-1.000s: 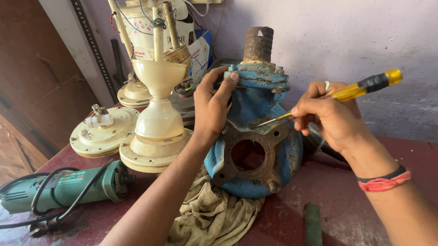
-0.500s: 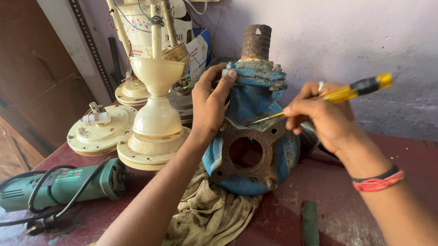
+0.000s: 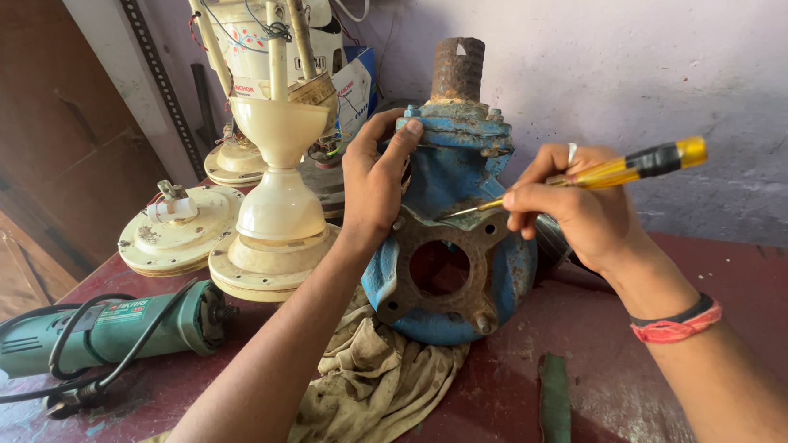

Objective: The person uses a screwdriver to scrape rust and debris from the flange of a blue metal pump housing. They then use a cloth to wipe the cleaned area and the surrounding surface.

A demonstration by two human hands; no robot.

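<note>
Left hand (image 3: 374, 181) grips the blue pump (image 3: 451, 242) on the counter (image 3: 745, 290); right hand (image 3: 581, 207) grasps a yellow screwdriver (image 3: 622, 169), tip against the pump flange.

One blue pump housing (image 3: 451, 224), one screwdriver (image 3: 622, 169), one angle grinder (image 3: 97, 328), one rag (image 3: 378, 385), perhaps three fan motors (image 3: 177, 230).

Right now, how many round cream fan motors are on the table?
3 that show. One flat cream motor disc lies at left, one under the tall cream fan stem, one behind by the wall. More may hide behind.
</note>
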